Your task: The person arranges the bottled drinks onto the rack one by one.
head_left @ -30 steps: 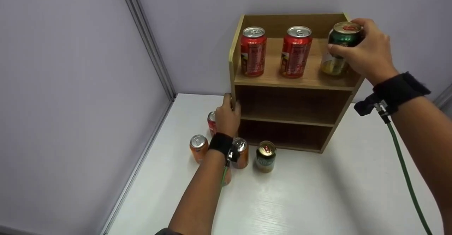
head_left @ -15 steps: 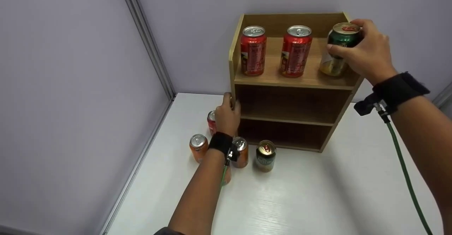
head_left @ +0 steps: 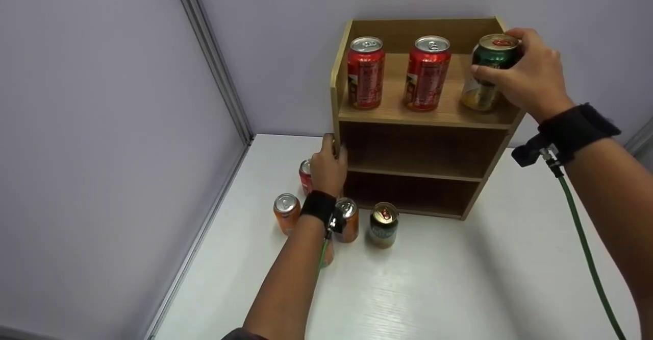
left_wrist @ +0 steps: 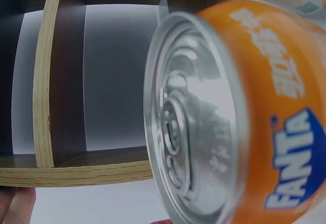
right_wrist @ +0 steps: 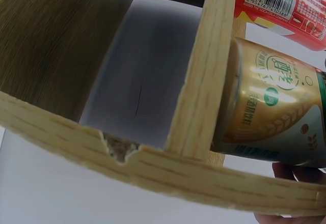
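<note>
On the right of the top shelf, my right hand point(head_left: 535, 77) grips a green-and-gold drink can point(head_left: 482, 97) around its upper part. The can's base is at the shelf board, and its gold lower side faces the right wrist view. Lower down, my left hand point(head_left: 329, 171) holds the left side panel of the wooden shelf unit point(head_left: 423, 122); part of its fingers is hidden by the panel. Two red cola cans point(head_left: 366, 79) stand to the left of the green-and-gold can on that board. An orange Fanta can point(left_wrist: 285, 91) looms close in the left wrist view.
Near my left forearm, several cans stand on the white table point(head_left: 433, 278): an orange can point(head_left: 287, 215), a second orange can point(head_left: 349, 222), a partly hidden red can point(head_left: 305, 176) and a green-and-gold can point(head_left: 383, 227). A grey wall point(head_left: 102, 151) rises at the left.
My right hand and the can it grips have shifted very slightly left and down on the top shelf. The left hand keeps its place on the side panel.
</note>
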A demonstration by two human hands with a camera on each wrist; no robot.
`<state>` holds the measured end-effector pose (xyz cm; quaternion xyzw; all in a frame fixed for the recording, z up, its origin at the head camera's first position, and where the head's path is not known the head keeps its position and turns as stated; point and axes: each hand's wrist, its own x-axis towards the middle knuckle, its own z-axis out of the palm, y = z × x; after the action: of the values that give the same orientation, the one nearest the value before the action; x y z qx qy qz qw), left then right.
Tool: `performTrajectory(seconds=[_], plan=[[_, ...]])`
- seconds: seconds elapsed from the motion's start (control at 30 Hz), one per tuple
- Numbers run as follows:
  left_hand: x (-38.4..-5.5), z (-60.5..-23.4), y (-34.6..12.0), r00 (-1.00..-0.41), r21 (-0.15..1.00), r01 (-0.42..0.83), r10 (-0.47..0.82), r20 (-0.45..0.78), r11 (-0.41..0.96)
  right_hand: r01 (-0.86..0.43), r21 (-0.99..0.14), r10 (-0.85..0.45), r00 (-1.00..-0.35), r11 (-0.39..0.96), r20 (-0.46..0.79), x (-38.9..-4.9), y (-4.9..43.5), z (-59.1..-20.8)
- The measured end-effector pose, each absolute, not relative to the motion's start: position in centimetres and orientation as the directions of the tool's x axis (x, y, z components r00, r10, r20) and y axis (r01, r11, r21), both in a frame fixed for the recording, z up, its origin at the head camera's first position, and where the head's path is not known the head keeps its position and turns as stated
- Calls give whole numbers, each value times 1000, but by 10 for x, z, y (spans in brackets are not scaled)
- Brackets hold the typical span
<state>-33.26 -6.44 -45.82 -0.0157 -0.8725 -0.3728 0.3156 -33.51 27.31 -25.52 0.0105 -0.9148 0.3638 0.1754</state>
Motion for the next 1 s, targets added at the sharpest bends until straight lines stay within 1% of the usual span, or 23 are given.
performTrajectory(seconds=[0.33, 0.53, 1.0], plan=[[-333, -460, -65, -787, 616, 293, -181, 590, 731, -131, -655, 100, -948, 745, 303, -334, 275, -256], [-331, -460, -65, -794, 633, 278, -198, 575, 723, -128, -656, 84, -956, 744, 281, -335, 277, -257], [-334, -462, -72, -790, 645, 289, -204, 578, 707, -194, -685, 58, -943, 702, 327, -330, 273, -258]])
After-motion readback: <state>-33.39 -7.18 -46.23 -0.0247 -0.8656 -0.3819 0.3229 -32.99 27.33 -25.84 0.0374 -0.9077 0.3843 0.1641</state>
